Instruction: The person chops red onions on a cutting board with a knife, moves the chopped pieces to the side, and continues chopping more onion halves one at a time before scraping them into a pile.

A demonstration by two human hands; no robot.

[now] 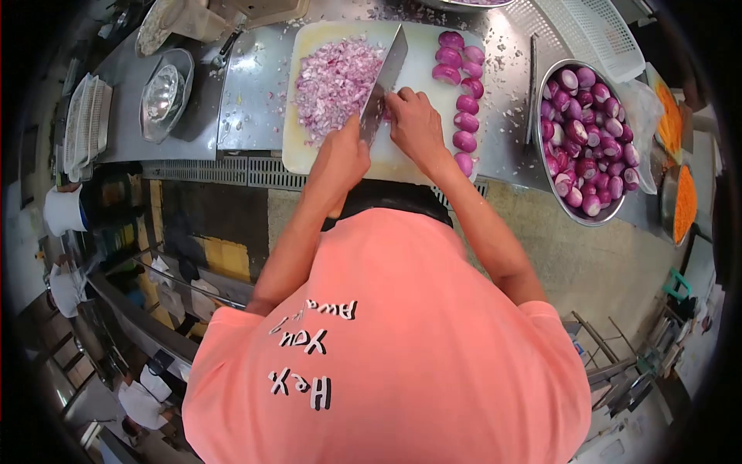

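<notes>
1. A person in a salmon-pink shirt [386, 348] works over a white cutting board [417, 155] on a metal counter [259, 93], with 12 o'clock pointing away from the body.
2. The left hand [338, 161] is closed around the handle end of a broad-bladed knife [390, 66], whose tip points to about 12 or 1 o'clock across the board.
3. The right hand [417, 131] is bent at the fingers, tips drawn in just beside the blade, at a small purple onion piece [386, 114]; whether they pinch it cannot be told.
4. Chopped onion [334, 81] lies heaped on the board at 10 o'clock from the hands, left of the blade.
5. Purple onion halves [466, 122] line the board's right side from 1 to 3 o'clock, doubled up at the far end.
6. A metal bowl [599, 222] full of peeled onions [586, 147] sits off the board at 3 o'clock, with a white perforated basket [599, 39] beyond it at 2 o'clock.
7. At 9 to 10 o'clock, a plastic-covered bowl [164, 97] rests on the counter, and white racks [87, 127] stand farther left.
</notes>
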